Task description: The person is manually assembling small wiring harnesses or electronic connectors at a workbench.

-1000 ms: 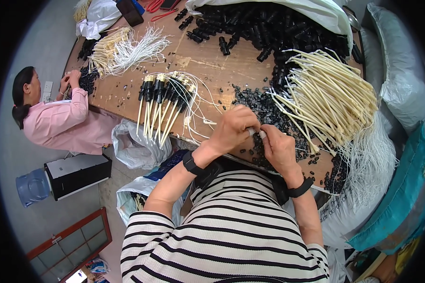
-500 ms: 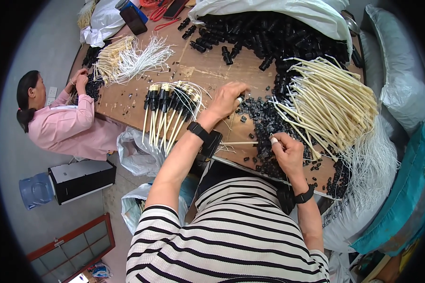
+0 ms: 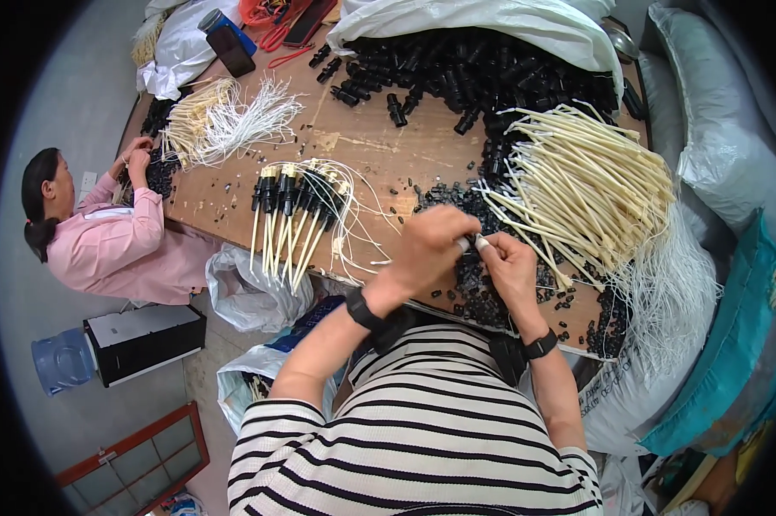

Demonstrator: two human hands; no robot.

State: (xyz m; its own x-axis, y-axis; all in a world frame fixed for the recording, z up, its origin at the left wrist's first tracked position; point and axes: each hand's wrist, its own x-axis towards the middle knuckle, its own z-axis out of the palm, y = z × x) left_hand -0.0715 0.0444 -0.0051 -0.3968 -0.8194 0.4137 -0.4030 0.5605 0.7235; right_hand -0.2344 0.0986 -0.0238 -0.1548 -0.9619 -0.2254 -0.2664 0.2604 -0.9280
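Note:
My left hand [image 3: 433,248] and my right hand [image 3: 510,273] meet over the table's near edge, their fingertips almost touching. Both are closed in a pinch, and what lies between the fingers is too small and hidden to name. Under and around them spreads a pile of small black plastic pieces [image 3: 472,308]. Just right of my right hand lies a big bundle of cream-coloured tubes [image 3: 599,193] with white strings at one end. To the left of my left hand, a row of black sleeves [image 3: 286,196] sits on cream tubes, with white cords looping off them.
Large black connectors [image 3: 457,73] spill from a white sack [image 3: 491,21] at the back. Another tube bundle [image 3: 203,120] lies far left, near a person in pink [image 3: 104,232]. Stuffed sacks [image 3: 723,129] crowd the right side. A phone [image 3: 230,52] stands at the back left.
My left hand has come back from the black pieces toward me and right, to meet my right hand. My right hand has moved slightly up and left; the cream tube beside it no longer shows.

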